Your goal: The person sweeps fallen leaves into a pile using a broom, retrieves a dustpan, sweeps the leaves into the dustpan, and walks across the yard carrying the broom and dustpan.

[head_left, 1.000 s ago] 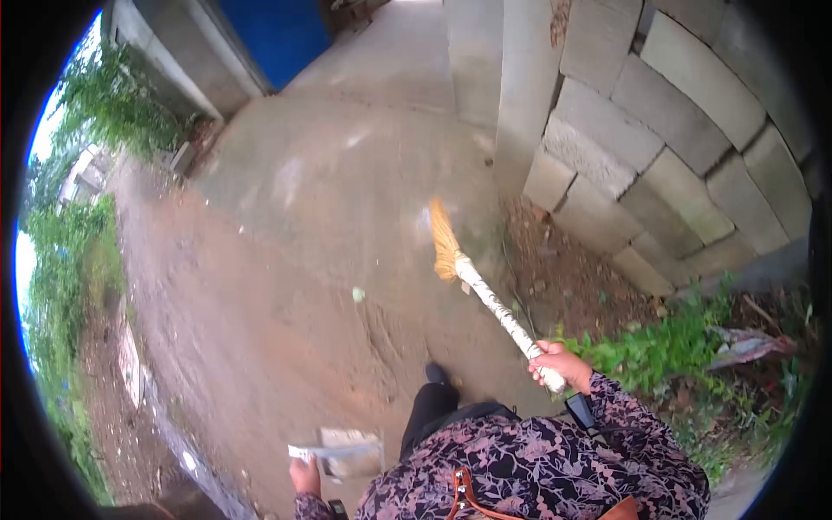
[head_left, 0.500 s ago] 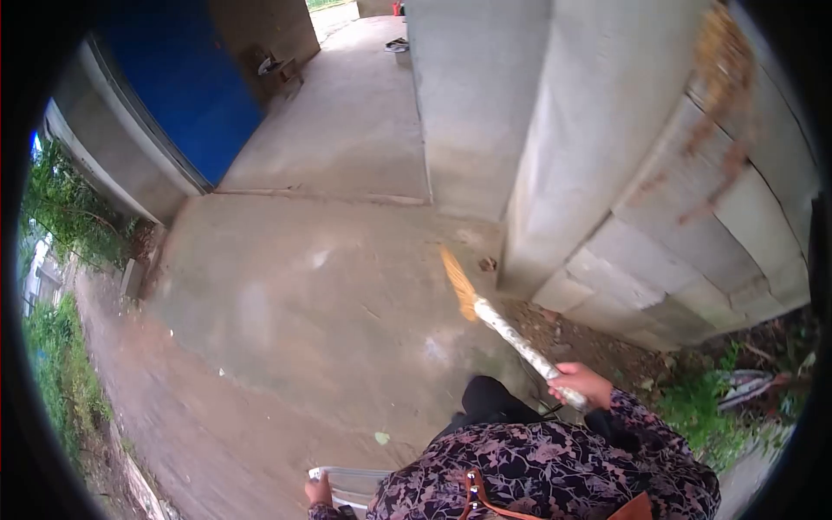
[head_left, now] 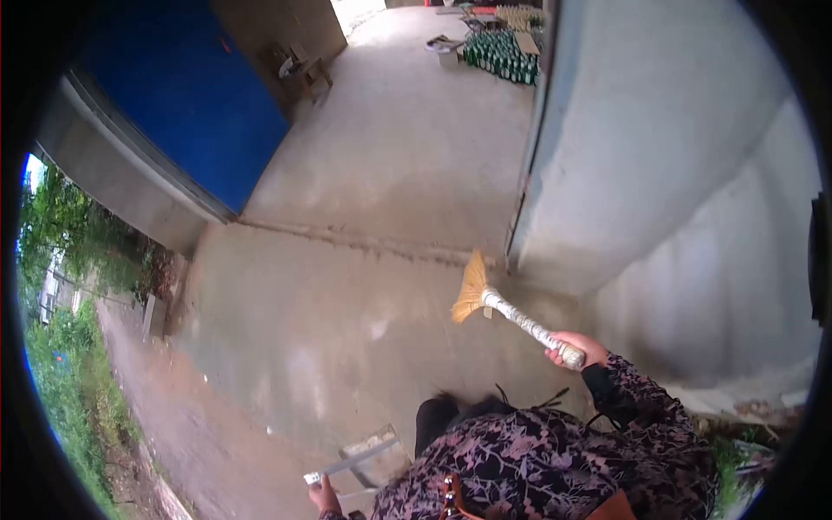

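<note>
My right hand (head_left: 579, 348) is closed around the pale, speckled handle of a short broom (head_left: 520, 319). Its yellow straw head fans out ahead of the hand, over the concrete near the doorway; whether the bristles touch the floor I cannot tell. Low in the view, my left hand (head_left: 325, 497) grips the white end of a handle that belongs to what looks like a dustpan (head_left: 374, 459), a flat greyish pan beside my body. My patterned sleeve and jacket cover part of it.
Ahead is a doorway with a blue door (head_left: 186, 95) on the left and a pale wall (head_left: 659, 147) on the right. Inside stand many green bottles (head_left: 503, 59) and a small wooden stool (head_left: 305, 76). A raised sill (head_left: 373, 245) crosses the entrance. Plants (head_left: 74, 347) grow along the left.
My view has moved forward and turned right, bringing the green bottles into sight. The broom has come closer to the sill with its head turned broadside. Both hands keep their hold.
</note>
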Demonstrator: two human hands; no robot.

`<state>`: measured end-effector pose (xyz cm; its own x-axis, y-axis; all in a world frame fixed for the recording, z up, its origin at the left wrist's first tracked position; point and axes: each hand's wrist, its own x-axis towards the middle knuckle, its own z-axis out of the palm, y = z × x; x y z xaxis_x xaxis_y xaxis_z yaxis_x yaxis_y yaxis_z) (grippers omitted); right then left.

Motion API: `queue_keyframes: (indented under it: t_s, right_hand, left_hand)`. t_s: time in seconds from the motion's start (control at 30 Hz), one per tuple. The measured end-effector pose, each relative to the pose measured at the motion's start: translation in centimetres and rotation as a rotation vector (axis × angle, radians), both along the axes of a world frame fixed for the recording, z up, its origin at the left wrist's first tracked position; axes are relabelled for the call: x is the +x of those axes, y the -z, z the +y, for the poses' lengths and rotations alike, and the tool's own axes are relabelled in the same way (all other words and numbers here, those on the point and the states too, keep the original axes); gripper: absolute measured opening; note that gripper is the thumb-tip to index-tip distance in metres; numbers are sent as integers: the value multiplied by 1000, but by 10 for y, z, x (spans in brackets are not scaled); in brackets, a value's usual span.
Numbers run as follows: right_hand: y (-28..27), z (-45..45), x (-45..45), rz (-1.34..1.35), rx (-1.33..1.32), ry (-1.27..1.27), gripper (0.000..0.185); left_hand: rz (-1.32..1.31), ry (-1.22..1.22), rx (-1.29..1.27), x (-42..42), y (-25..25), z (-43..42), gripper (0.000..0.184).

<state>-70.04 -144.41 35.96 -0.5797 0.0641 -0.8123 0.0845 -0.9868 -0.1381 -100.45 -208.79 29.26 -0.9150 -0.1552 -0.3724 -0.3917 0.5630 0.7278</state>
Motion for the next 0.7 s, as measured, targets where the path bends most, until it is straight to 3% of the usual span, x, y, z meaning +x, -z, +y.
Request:
queue_keyframes:
  t_s: [0.03,0.13,0.17,0.23,0.3,0.43,0.5,0.6,0.67,0.7]
  right_hand:
    - [0,19,-32,7,14,4,24]
    - [17,65,-107,-218,591,-470,25]
    - [35,70,-123,-218,573,-456,25]
    - [59,92,-155,-285,869,-602,24]
    - [55,94,-167,-249,879,-606,20]
    - [7,93,-202,-287,677,-486,24]
    - [28,111,-208,-244,598,-446,28]
    - [17,150,-258,-345,583,-490,29]
    - [49,198,-285,-146,806,-459,30]
    - [68,228,-313,179,1459,-625,29]
  left_hand:
    - [7,4,14,-17,1,0,23]
    - [-69,171,-315,-85,20,23,37]
    - [-143,174,-377,-117,21,31,38]
    - [-106,167,-300,-198,22,56,39]
    - [-99,81,-127,-226,35,77,43]
    - [-118,192,-252,-344,31,151,40]
    - [-103,260,-259,-405,33,201,40]
    - [-87,341,-281,-483,38,284,40]
    - [-66,364,-278,-524,40,342,40]
    - [-58,379,-288,-541,35,364,39]
